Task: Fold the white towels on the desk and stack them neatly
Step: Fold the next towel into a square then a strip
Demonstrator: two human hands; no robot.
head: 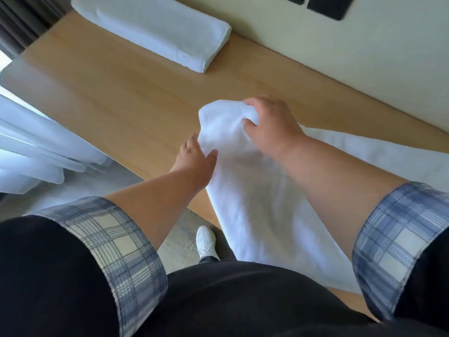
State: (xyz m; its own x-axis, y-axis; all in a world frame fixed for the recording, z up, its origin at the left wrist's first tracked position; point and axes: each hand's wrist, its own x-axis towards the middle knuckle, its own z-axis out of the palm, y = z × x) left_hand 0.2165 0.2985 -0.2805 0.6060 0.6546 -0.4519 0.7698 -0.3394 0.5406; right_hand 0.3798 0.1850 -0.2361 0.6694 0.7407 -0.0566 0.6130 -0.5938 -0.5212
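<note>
Upper left of the frame, one folded towel (155, 30) sits flat on the wooden surface (116, 93). Around the middle, the left grip (194, 159) pinches the left edge of the loose towel (245, 190), which hangs over the surface's near edge. Just right of that, the right grip (269, 125) is clutching its bunched-up far end.

Black sleeves (48, 263) turned back — blue-and-cream plaid cuffs (116, 244) — bare forearms (150, 200), one white lace-up shoe (206, 242).
</note>
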